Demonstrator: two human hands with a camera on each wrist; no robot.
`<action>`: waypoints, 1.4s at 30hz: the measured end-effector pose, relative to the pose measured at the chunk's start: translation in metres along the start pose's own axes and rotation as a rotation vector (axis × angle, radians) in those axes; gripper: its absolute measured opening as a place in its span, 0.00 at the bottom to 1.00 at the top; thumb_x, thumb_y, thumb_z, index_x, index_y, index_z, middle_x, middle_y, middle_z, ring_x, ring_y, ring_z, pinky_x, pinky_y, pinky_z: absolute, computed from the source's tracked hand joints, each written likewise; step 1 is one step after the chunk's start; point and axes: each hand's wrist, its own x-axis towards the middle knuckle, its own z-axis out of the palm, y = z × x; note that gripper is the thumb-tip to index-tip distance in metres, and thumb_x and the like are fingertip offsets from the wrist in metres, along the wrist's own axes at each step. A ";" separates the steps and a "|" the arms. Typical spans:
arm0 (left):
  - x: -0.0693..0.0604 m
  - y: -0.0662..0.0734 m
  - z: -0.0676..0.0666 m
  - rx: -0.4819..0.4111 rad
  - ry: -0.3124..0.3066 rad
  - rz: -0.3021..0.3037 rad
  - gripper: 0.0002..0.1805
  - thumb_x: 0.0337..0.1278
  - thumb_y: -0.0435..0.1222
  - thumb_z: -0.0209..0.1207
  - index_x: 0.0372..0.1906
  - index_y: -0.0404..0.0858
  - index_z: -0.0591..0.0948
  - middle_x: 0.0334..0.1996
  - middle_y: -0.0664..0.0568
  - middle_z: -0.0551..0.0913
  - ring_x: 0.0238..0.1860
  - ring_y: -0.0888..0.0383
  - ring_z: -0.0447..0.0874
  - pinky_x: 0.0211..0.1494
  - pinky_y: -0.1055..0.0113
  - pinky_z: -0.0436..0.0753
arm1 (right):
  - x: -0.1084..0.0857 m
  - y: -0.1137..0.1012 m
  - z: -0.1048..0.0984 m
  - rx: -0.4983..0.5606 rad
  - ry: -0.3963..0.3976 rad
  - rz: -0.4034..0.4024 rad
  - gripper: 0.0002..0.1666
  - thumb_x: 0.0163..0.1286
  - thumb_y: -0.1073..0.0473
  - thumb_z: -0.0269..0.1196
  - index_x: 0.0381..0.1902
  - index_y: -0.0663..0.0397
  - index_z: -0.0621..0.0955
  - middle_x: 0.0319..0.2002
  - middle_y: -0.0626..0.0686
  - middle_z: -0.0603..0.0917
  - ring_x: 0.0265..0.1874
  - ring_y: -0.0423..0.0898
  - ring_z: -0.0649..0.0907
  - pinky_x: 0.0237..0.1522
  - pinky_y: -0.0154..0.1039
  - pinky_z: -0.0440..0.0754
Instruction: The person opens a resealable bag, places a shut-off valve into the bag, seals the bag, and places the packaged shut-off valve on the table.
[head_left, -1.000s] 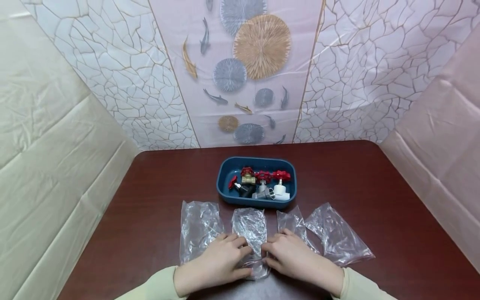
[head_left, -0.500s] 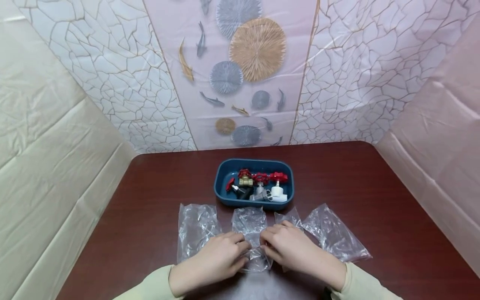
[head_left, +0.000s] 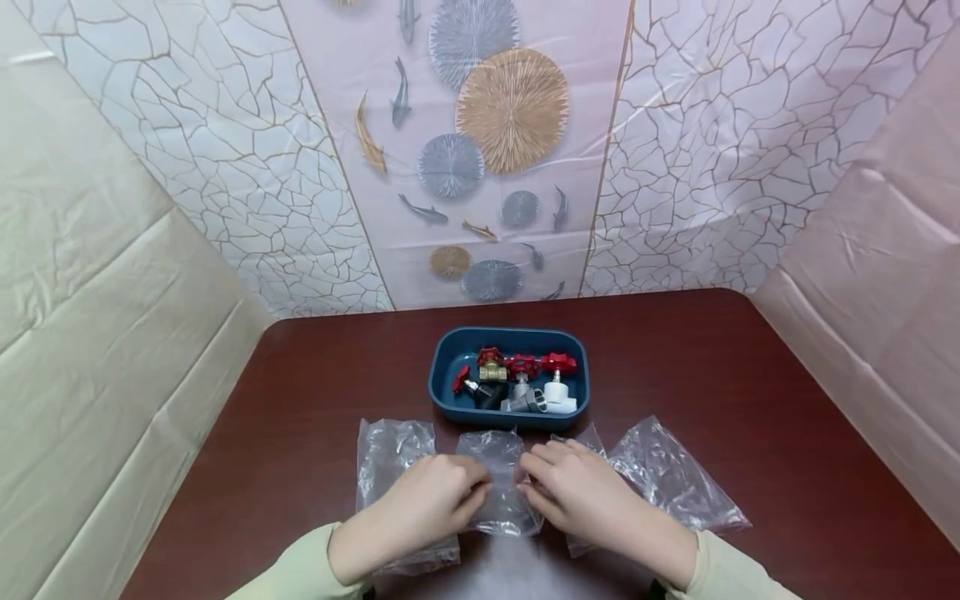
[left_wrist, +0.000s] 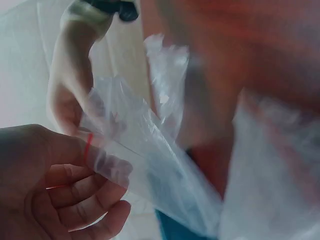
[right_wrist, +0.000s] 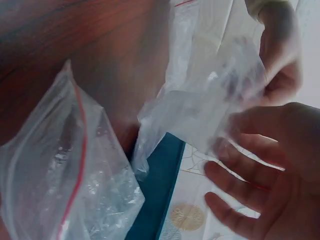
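A clear zip bag [head_left: 498,483] is stretched between both hands, lifted off the tabletop. My left hand [head_left: 420,504] pinches one side of its mouth, close to the red zip line [left_wrist: 88,145] that shows in the left wrist view. On the opposite side, my right hand [head_left: 585,492] pinches the mouth between thumb and index finger, its other fingers loosely bent in the right wrist view. The bag looks flat. Partly hidden under the left hand lies another clear bag [head_left: 386,450]. A further clear bag [head_left: 592,437] is mostly covered by the right hand.
Beyond the hands stands a blue tray [head_left: 510,422] holding a brass valve [head_left: 492,373], a black one [head_left: 489,395], a grey metal one [head_left: 520,402] and a white one [head_left: 558,397], with red handwheels. One more clear bag [head_left: 667,471] lies at right on the dark red table [head_left: 765,392].
Both hands have raised the middle bag from the table, and its bottom edge has moved up. Fingers that lay spread on it now pinch its sides. The head view has shifted slightly.
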 end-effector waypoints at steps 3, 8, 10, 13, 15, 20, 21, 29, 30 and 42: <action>0.005 -0.005 -0.009 -0.070 0.007 -0.058 0.03 0.64 0.33 0.63 0.34 0.42 0.85 0.27 0.59 0.81 0.26 0.68 0.77 0.28 0.72 0.77 | 0.001 -0.004 -0.003 0.079 0.078 -0.004 0.07 0.67 0.53 0.69 0.40 0.41 0.81 0.37 0.38 0.79 0.35 0.35 0.77 0.40 0.38 0.79; 0.010 -0.012 -0.023 -0.133 0.003 -0.122 0.04 0.66 0.33 0.63 0.37 0.39 0.86 0.29 0.58 0.80 0.25 0.68 0.74 0.27 0.73 0.75 | 0.005 -0.008 -0.009 0.157 0.144 -0.085 0.11 0.72 0.43 0.63 0.41 0.40 0.85 0.41 0.36 0.80 0.40 0.33 0.76 0.42 0.32 0.77; 0.011 -0.013 -0.027 -0.133 0.002 -0.123 0.04 0.66 0.34 0.62 0.37 0.39 0.87 0.29 0.57 0.81 0.25 0.68 0.74 0.27 0.73 0.75 | 0.006 -0.009 -0.010 0.152 0.151 -0.136 0.13 0.72 0.41 0.63 0.41 0.40 0.85 0.41 0.36 0.81 0.40 0.34 0.77 0.43 0.32 0.77; 0.014 -0.015 -0.032 -0.099 0.029 -0.110 0.04 0.66 0.35 0.63 0.37 0.39 0.87 0.30 0.57 0.83 0.27 0.66 0.77 0.29 0.71 0.77 | 0.006 -0.010 -0.010 0.115 0.170 -0.183 0.11 0.71 0.44 0.66 0.43 0.42 0.85 0.41 0.37 0.83 0.39 0.37 0.77 0.43 0.34 0.77; 0.016 -0.016 -0.036 -0.071 0.050 -0.104 0.04 0.66 0.35 0.63 0.37 0.40 0.87 0.30 0.57 0.83 0.28 0.65 0.79 0.30 0.70 0.79 | 0.007 -0.010 -0.010 0.090 0.187 -0.197 0.10 0.69 0.48 0.68 0.44 0.44 0.85 0.40 0.38 0.83 0.39 0.38 0.78 0.42 0.34 0.77; 0.021 -0.022 -0.045 -0.036 0.077 -0.081 0.05 0.66 0.36 0.64 0.37 0.40 0.88 0.29 0.57 0.83 0.27 0.64 0.79 0.29 0.70 0.78 | 0.012 -0.008 -0.012 0.043 0.219 -0.207 0.09 0.69 0.53 0.68 0.44 0.47 0.86 0.39 0.40 0.84 0.38 0.39 0.79 0.41 0.36 0.78; 0.022 -0.023 -0.047 -0.037 0.078 -0.078 0.05 0.66 0.36 0.64 0.37 0.40 0.88 0.29 0.57 0.83 0.27 0.64 0.79 0.28 0.71 0.77 | 0.013 -0.008 -0.012 0.034 0.223 -0.210 0.08 0.69 0.53 0.68 0.43 0.47 0.86 0.38 0.40 0.84 0.38 0.40 0.79 0.41 0.36 0.78; 0.028 -0.034 -0.057 -0.047 0.111 -0.139 0.04 0.64 0.36 0.65 0.35 0.41 0.88 0.28 0.59 0.82 0.24 0.67 0.76 0.28 0.71 0.76 | 0.015 -0.007 -0.014 -0.009 0.213 -0.245 0.04 0.68 0.54 0.68 0.38 0.45 0.86 0.34 0.41 0.81 0.37 0.41 0.78 0.40 0.37 0.76; 0.029 -0.036 -0.059 -0.049 0.119 -0.151 0.04 0.64 0.36 0.65 0.35 0.42 0.88 0.28 0.59 0.83 0.24 0.67 0.76 0.28 0.71 0.76 | 0.015 -0.007 -0.014 -0.016 0.214 -0.251 0.04 0.68 0.54 0.68 0.38 0.45 0.86 0.34 0.41 0.81 0.37 0.42 0.78 0.40 0.37 0.75; 0.033 -0.045 -0.067 -0.085 0.154 -0.205 0.06 0.65 0.35 0.65 0.38 0.38 0.90 0.31 0.55 0.86 0.23 0.66 0.74 0.29 0.69 0.76 | 0.015 -0.016 -0.012 -0.051 0.209 -0.321 0.08 0.72 0.57 0.62 0.44 0.49 0.87 0.36 0.44 0.81 0.39 0.43 0.79 0.40 0.37 0.75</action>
